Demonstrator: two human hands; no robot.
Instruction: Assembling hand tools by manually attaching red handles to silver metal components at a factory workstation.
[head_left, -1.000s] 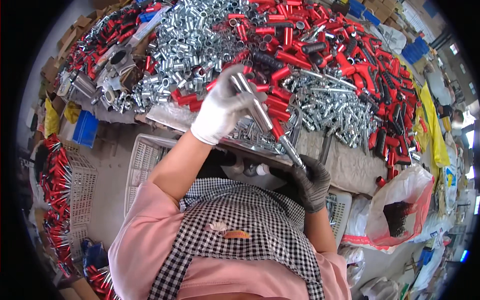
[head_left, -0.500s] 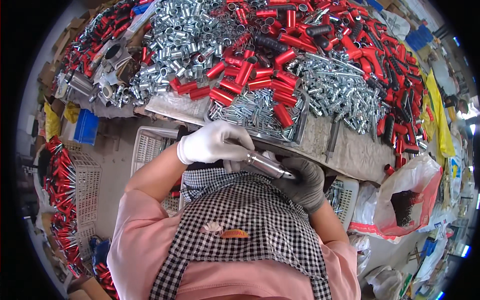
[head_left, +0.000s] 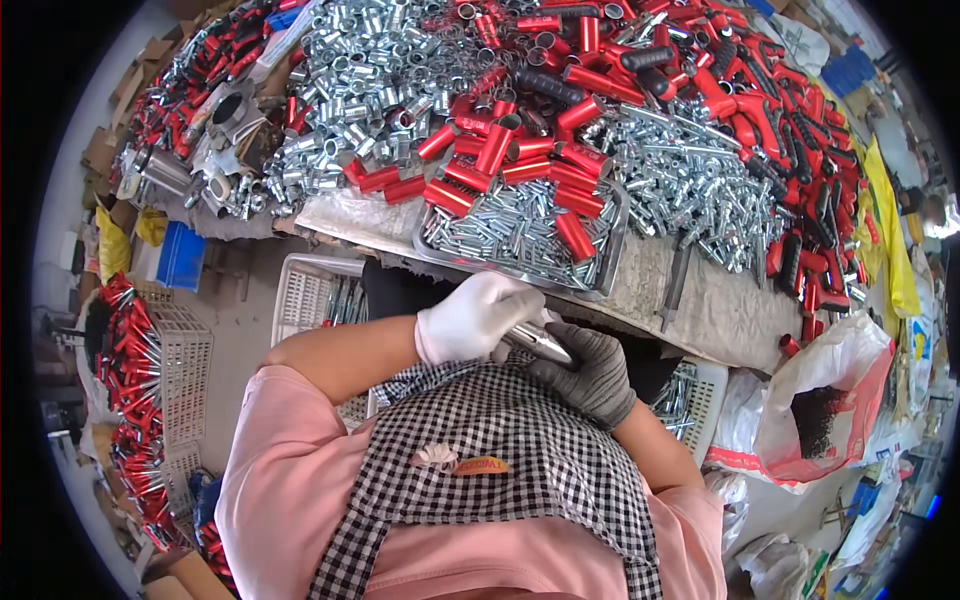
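Note:
Just in front of my apron, a shiny silver metal cylinder (head_left: 541,346) lies slantwise between my two hands. My left hand (head_left: 480,318), in a white glove, is closed around its upper left end. In a grey glove, my right hand (head_left: 592,374) grips the lower right end, with the thumb along the metal. Both ends of the cylinder are covered by my fingers. Directly beyond my hands, a metal tray (head_left: 560,281) at the table edge holds thin metal pins (head_left: 510,222) and several red tubes (head_left: 575,237).
Silver collars (head_left: 380,75) are heaped at the far left of the table, metal fittings (head_left: 690,190) at the right. Red-and-black handles (head_left: 790,150) pile up beyond. A white crate (head_left: 305,300) sits below left, another crate (head_left: 705,395) right, beside a white-and-red sack (head_left: 820,410).
My left hand has moved right and slightly down along the cylinder, closer to my right hand. My right hand has wrapped over the cylinder's tapered end. The view has shifted slightly.

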